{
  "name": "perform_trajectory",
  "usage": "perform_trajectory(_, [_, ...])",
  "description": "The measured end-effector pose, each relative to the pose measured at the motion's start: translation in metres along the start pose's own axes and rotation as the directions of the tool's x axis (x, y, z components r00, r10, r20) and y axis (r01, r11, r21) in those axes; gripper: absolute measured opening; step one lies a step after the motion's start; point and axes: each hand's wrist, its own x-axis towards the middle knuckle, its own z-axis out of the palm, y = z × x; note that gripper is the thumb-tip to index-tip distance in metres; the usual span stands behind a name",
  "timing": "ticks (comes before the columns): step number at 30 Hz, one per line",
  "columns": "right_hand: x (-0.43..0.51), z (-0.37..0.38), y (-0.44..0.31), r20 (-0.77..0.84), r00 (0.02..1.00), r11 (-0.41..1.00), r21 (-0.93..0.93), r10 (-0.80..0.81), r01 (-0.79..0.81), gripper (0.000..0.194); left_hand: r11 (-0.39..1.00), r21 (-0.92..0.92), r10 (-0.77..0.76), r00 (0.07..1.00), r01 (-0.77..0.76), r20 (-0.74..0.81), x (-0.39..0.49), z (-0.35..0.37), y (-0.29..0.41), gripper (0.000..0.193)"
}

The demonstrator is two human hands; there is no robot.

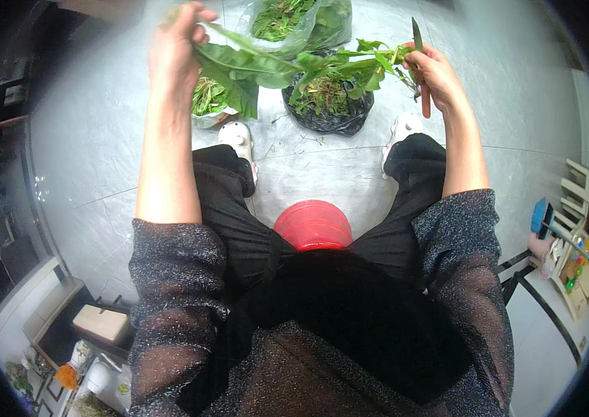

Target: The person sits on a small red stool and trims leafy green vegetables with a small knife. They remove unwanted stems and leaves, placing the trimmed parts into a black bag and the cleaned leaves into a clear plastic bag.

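Observation:
My left hand (pixel 177 47), raised at upper left and a little blurred, grips a long green leaf (pixel 252 70) of a leafy vegetable. The leaf stretches across towards my right hand (pixel 437 75). There, my fingers hold a bunch of leafy greens (pixel 364 65) near the stem and root end, together with a small knife (pixel 417 34). Its blade points away from me, and the brown handle shows below my fingers. Under the greens stands a black plastic bag (pixel 328 125) holding trimmed leaves and stems (pixel 325 96).
A clear plastic bag (pixel 320 26) of greens stands beyond the black one. Another bag of greens (pixel 211 99) sits near my left shoe (pixel 236 136). Stem scraps (pixel 302 143) lie on the grey tiled floor. A red bucket or stool (pixel 312 224) is between my legs.

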Motion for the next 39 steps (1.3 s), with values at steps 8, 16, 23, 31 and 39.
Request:
perform_trajectory(8, [0.005, -0.006, 0.002, -0.046, 0.997, 0.998, -0.038, -0.06, 0.059, 0.028, 0.755, -0.635, -0.318, 0.938, 0.163, -0.138, 0.01, -0.026, -0.001, 0.015])
perform_trajectory(16, [0.006, -0.005, 0.001, -0.075, 0.996, 0.999, 0.009, -0.045, 0.046, 0.031, 0.237, -0.888, -0.403, 0.872, 0.393, 0.278, 0.022, -0.045, -0.008, 0.034])
perform_trajectory(23, [0.016, -0.016, 0.01, -0.071, 0.996, 0.995, 0.09, -0.044, 0.051, 0.029, 0.253, -0.905, -0.48, 0.857, 0.341, 0.189, 0.022, -0.042, -0.003, 0.035])
perform_trajectory(31, [0.015, -0.018, 0.01, -0.07, 0.997, 0.988, 0.144, -0.039, 0.049, 0.031, 0.276, -0.903, -0.472, 0.865, 0.329, 0.171, 0.022, -0.04, -0.002, 0.035])
perform_trajectory(39, [0.016, -0.019, 0.007, -0.059, 0.998, 0.989, 0.144, -0.026, 0.035, 0.03, 0.232, -0.904, -0.483, 0.849, 0.36, 0.214, 0.021, -0.037, 0.002, 0.033])
